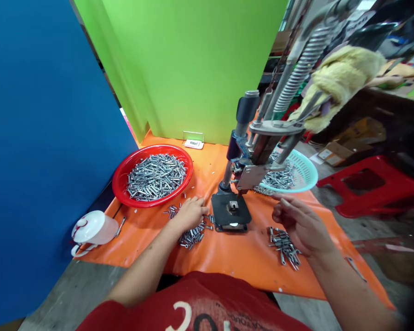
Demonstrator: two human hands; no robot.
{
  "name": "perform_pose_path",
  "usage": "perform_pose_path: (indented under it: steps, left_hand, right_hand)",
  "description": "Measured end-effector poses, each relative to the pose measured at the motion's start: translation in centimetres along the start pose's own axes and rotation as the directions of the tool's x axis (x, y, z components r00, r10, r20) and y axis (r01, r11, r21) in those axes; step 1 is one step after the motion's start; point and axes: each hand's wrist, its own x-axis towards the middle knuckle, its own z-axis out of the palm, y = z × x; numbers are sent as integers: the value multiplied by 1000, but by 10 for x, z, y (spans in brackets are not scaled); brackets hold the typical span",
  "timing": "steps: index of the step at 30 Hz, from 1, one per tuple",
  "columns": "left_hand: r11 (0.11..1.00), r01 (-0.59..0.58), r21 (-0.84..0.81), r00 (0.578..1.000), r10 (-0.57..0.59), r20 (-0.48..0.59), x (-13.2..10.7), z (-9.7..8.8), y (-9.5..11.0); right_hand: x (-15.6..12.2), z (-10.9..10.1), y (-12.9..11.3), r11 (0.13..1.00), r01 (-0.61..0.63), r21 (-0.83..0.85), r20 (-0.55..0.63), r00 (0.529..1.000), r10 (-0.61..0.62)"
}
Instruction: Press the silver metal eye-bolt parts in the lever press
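My left hand (192,213) is bent over a loose pile of small metal eye bolts (192,236), left of the press. Its fingers are curled together and their tips point toward the black base plate (224,209); what they pinch is too small to make out. On the plate sits a small metal fixture (232,206), under the head of a hand press (255,161). My right hand (303,225) hovers above a second pile of eye bolts (285,248), forefinger stretched leftward and the other fingers partly bent. Nothing shows in it.
A red basin (117,184) full of eye bolts stands at the back left. Behind the press is a light-blue basket (307,170) with more. The press lever carries a yellow cloth (345,78). A white lidded mug (100,227) stands at the left edge, a red stool (372,184) beyond the right.
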Motion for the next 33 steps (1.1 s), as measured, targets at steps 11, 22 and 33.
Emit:
perform_pose_path:
  steps: [11, 22, 33]
  left_hand:
    - [516, -72, -854, 994, -31, -102, -5, -4, 27]
    - [98, 79, -992, 989, 113, 90, 7, 8, 50]
    - [-21, 188, -982, 981, 55, 187, 10, 10, 58]
  right_hand:
    - [-14, 36, 51, 884, 140, -447, 283, 959, -9]
    - [-15, 43, 51, 905, 118, -409, 427, 901, 75]
    - [-12, 44, 54, 932, 50, -358, 388, 916, 100]
